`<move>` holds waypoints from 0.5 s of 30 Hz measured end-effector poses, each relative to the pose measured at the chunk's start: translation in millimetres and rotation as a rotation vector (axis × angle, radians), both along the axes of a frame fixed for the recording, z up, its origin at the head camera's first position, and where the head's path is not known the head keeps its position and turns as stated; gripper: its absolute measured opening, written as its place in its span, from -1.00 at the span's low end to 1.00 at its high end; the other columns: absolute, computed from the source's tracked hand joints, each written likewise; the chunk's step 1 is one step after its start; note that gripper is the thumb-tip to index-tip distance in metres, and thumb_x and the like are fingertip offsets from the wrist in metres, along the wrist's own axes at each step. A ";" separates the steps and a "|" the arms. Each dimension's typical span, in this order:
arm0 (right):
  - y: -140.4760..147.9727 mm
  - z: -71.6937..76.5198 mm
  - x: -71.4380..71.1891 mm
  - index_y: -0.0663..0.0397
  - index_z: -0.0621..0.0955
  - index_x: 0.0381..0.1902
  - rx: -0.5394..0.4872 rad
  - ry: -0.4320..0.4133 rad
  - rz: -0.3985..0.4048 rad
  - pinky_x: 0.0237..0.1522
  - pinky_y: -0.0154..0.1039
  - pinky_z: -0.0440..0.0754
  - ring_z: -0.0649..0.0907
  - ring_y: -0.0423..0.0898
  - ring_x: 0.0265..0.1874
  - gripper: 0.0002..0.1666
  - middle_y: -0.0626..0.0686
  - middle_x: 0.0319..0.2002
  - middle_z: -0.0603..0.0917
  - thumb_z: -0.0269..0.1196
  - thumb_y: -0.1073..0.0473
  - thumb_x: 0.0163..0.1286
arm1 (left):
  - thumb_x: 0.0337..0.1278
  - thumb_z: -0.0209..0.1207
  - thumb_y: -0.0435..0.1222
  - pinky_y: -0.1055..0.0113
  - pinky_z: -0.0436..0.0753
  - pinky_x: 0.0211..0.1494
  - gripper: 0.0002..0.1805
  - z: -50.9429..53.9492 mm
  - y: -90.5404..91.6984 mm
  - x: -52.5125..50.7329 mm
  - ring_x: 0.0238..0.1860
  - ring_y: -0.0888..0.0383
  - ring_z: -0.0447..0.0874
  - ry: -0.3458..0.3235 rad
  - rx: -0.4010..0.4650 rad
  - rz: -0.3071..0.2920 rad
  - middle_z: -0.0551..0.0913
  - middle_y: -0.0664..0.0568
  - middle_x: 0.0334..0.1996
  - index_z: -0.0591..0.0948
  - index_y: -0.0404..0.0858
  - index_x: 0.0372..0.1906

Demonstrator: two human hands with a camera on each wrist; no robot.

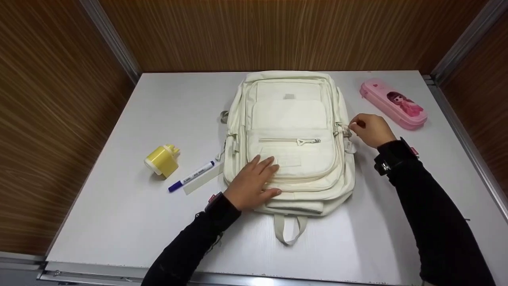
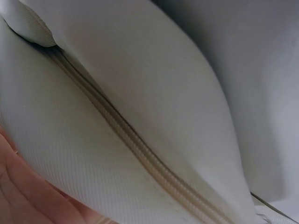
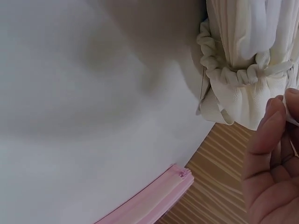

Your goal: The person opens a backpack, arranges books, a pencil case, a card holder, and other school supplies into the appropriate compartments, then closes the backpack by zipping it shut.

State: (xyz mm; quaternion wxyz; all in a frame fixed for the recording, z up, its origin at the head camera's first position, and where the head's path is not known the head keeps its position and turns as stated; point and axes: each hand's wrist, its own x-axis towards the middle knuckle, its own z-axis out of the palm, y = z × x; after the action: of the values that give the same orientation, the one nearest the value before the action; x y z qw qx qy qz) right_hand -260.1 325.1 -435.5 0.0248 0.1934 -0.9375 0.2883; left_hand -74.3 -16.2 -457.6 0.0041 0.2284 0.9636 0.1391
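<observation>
So the cream-white fabric backpack [image 1: 291,115] is laid flat, front side up, in the middle of the white tabletop [image 1: 119,218], with its pale webbing carry loop [image 1: 281,234] pointed toward the person. The bag's lower front is pressed by the left hand [image 1: 251,184], palm down and fingers spread wide, so nothing is gripped there. On the bag's right edge, a small pale tab [image 3: 291,117] is pinched between the thumb and fingers of the right hand [image 1: 373,130], a really narrow grip; whether it's a zipper pull or a strap end can't be told. A gathered elastic band [image 3: 229,75] can be seen just beside those fingertips in the right wrist view.

Beyond the right hand, a pink rounded pencil case [image 1: 393,104] with a doll-like figure printed on it is set near the far right corner. Over on the left, a yellow-and-white chunky gadget [image 1: 162,161] is placed well apart from the bag. Between them, a white marker with blue-purple ends [image 1: 191,176] is laid just beside a flat pale strip [image 1: 203,179]. The tabletop is walled in by brown wood-grain panels [image 1: 278,35].
</observation>
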 end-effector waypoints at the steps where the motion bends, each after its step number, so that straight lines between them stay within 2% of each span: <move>1: 0.4 -1.0 2.9 0.28 0.65 -0.23 0.004 0.006 0.008 -0.31 -0.18 0.38 0.51 0.00 -0.41 -0.78 0.22 -0.39 0.64 0.16 0.21 0.43 | 0.24 0.03 0.26 -0.01 0.13 0.56 -0.18 -0.1 -0.1 0.4 0.52 -0.22 0.06 0.005 -0.007 -0.002 0.19 -0.05 0.51 0.29 -0.12 0.45; 8: -4.0 -4.7 20.0 0.26 0.65 -0.30 0.010 0.075 0.078 -0.34 -0.19 0.36 0.47 -0.02 -0.45 -0.85 0.15 -0.45 0.58 0.21 0.26 0.39 | -0.10 0.17 0.42 -0.05 0.16 0.53 0.10 -3.2 2.4 3.9 0.53 -0.23 0.04 0.041 -0.090 0.006 0.13 -0.06 0.53 0.22 -0.13 0.48; 15: -5.8 -5.2 37.4 0.28 0.63 -0.31 0.020 0.079 0.094 -0.34 -0.19 0.36 0.47 -0.02 -0.46 -0.88 0.12 -0.46 0.53 0.23 0.29 0.37 | -0.02 0.20 0.34 0.00 0.21 0.53 -0.02 -8.2 6.9 4.7 0.49 -0.23 0.14 0.119 -0.072 0.032 0.24 -0.07 0.49 0.31 -0.15 0.42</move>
State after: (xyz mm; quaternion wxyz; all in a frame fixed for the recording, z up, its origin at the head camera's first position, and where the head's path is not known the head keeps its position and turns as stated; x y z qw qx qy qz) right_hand -222.7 319.3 -440.8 0.0462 0.2488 -0.9285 0.2718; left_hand -69.6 -9.4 -465.8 -0.0472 0.2204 0.9701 0.0904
